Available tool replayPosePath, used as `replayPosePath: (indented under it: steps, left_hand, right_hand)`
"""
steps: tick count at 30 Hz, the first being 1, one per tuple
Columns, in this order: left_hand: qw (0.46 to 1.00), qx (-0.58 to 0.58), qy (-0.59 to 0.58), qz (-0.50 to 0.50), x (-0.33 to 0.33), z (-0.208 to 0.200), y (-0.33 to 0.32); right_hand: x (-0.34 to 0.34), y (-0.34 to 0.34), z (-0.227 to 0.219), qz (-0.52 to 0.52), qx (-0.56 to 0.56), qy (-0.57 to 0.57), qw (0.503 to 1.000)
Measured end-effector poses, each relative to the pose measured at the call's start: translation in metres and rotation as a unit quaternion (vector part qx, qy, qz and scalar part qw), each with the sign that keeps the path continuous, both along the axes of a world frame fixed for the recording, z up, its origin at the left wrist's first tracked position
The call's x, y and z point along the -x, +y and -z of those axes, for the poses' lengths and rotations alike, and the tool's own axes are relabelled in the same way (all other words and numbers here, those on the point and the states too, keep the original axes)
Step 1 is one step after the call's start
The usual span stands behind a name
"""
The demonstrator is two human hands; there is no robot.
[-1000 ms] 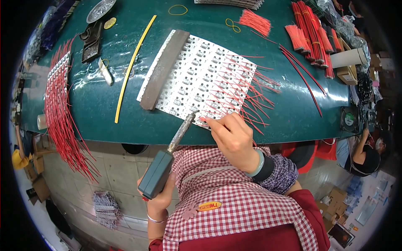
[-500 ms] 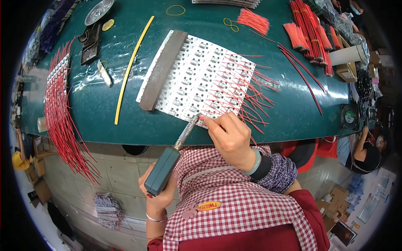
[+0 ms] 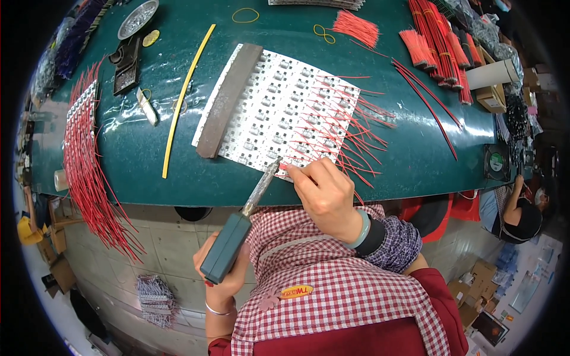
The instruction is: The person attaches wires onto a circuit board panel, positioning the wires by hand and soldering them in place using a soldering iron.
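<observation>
My left hand (image 3: 231,274) is wrapped round the dark green handle of a soldering iron (image 3: 259,190). Its tip rests at or just above the near edge of a white circuit board panel (image 3: 279,89), which carries rows of small components. Close to that tip, my right hand (image 3: 326,193) pinches a red wire (image 3: 285,167) by its end; the fingers hide the rest of it. Many red wires (image 3: 362,133) stick out from the panel's right side. Across its left part lies a flat dark bar (image 3: 230,101).
A wired panel (image 3: 83,118) with hanging red wires lies at the left table edge. A metal dish (image 3: 138,19), a black tray (image 3: 126,77) and a yellow strip (image 3: 189,89) are beyond. Red wire bundles (image 3: 436,41) lie far right. A person (image 3: 516,210) sits at right.
The soldering iron and my left hand have shifted slightly left, and the tip has come a little away from the red wire. My right hand stays nearly in place.
</observation>
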State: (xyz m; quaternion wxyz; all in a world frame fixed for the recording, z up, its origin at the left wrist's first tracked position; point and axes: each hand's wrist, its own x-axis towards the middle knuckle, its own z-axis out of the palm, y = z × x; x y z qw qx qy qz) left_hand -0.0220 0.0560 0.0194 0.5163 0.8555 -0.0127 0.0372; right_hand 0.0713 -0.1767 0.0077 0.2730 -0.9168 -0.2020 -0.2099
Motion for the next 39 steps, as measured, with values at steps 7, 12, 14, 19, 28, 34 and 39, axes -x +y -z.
replayPosePath:
  steps: [7,12,14,19,28,34,39]
  left_hand:
    - [0.995,0.078,0.037,-0.044,0.024,0.012,0.011]
    - [0.996,0.08,0.046,-0.014,0.033,0.019,0.016]
    - [0.995,0.091,0.026,-0.014,0.033,0.02,0.015]
    - [0.992,0.107,0.059,-0.036,0.043,0.024,0.016]
    - [0.977,0.128,0.081,-0.148,0.033,0.009,-0.007]
    - [0.986,0.105,0.056,-0.114,0.029,0.011,-0.006]
    - [0.991,0.078,0.07,-0.089,0.034,0.016,0.001]
  right_hand:
    - [0.001,-0.001,0.002,0.005,-0.002,0.005,1.0]
    - [0.001,-0.002,0.002,-0.004,-0.019,0.001,1.0]
    - [0.001,-0.005,0.0,-0.013,-0.028,-0.01,0.999]
    - [0.001,-0.008,-0.005,-0.044,-0.063,-0.012,0.997]
    - [0.0,-0.01,0.001,-0.042,-0.044,0.023,0.998]
    - [0.002,-0.01,-0.003,-0.035,-0.04,0.059,0.997]
    - [0.002,-0.009,-0.004,-0.038,-0.035,0.052,0.997]
